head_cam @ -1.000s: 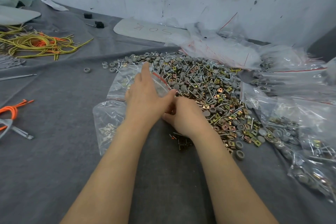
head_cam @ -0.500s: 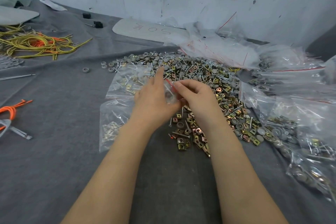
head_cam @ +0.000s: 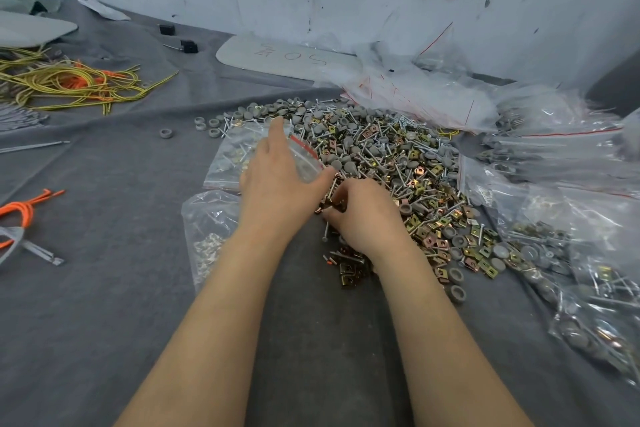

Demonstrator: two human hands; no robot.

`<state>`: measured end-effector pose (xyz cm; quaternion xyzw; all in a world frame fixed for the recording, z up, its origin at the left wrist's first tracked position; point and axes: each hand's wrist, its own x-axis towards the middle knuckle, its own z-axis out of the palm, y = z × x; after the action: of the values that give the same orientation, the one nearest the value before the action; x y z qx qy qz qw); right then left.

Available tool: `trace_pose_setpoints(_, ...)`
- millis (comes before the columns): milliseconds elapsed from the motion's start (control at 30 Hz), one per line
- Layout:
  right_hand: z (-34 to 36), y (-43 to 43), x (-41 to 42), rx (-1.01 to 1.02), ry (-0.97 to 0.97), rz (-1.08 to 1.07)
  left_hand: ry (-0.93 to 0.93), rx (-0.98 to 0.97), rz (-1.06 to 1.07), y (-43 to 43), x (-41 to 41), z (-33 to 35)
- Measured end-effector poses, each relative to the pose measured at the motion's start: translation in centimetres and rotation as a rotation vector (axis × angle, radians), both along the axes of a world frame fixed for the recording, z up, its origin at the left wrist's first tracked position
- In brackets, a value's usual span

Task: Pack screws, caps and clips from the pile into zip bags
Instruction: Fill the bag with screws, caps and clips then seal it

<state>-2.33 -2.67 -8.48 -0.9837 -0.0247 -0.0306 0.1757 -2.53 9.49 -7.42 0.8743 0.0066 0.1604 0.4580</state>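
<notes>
At pile [head_cam: 398, 156] edge | left fingers [head_cam: 277, 130] flat on one zip bag [head_cam: 230, 158] | right fingers [head_cam: 351, 189] clamp clips [head_cam: 329, 207] (uncounted)

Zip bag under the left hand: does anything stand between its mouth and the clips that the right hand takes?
Nothing visible does. The right hand grips clips just beside the red-striped mouth of the zip bag. The left hand rests on the bag, its thumb beside that mouth.

Zip bag [head_cam: 242, 156] left of pile [head_cam: 398, 163]

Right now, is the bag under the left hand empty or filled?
Partly filled: screws show through the bag beneath the left hand.
</notes>
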Motion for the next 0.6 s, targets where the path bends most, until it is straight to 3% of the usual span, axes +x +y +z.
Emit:
trace_pose_setpoints(467, 0.08, 0.63, -0.17, -0.090, 0.053, -0.098, 0.021, 0.053, -0.029, -0.20, 0.11, -0.27)
trace_pose_setpoints(600, 0.20, 0.83, -0.19, -0.023, 0.089, -0.090, 0.030, 0.067, -0.028, -0.28, 0.14, -0.23)
